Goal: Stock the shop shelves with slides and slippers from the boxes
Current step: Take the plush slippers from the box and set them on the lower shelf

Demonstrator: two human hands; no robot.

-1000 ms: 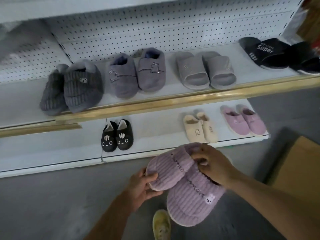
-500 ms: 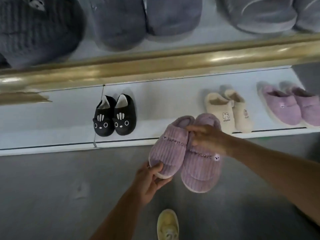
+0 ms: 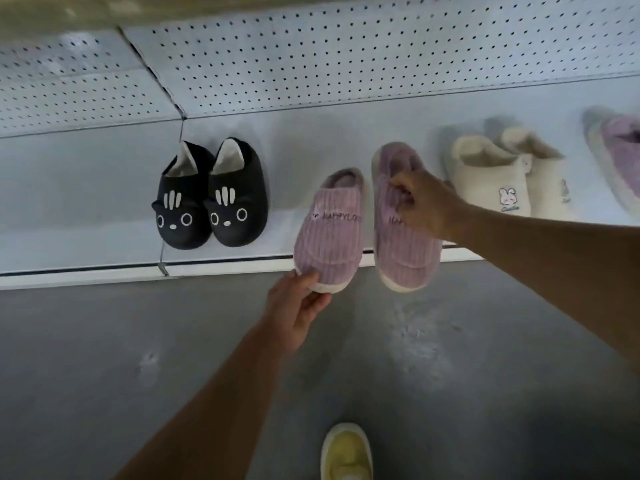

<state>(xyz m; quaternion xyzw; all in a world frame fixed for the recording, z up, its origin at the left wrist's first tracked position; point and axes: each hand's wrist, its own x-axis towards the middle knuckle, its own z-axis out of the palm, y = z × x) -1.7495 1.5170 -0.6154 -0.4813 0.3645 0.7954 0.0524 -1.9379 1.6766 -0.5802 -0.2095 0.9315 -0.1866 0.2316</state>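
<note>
Lilac slippers (image 3: 329, 233) over white shelf (image 3: 104, 251) edge, pegboard (image 3: 346, 57) behind, left hand (image 3: 298, 306), right hand (image 3: 426, 206) each gripping one

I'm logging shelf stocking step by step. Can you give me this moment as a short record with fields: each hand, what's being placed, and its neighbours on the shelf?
left hand: grips the toe of the left lilac slipper
right hand: grips the upper of the right lilac slipper
placement: both toes overhang the bottom shelf front edge
left neighbour: black cat-face slippers
right neighbour: cream rabbit slippers
</note>
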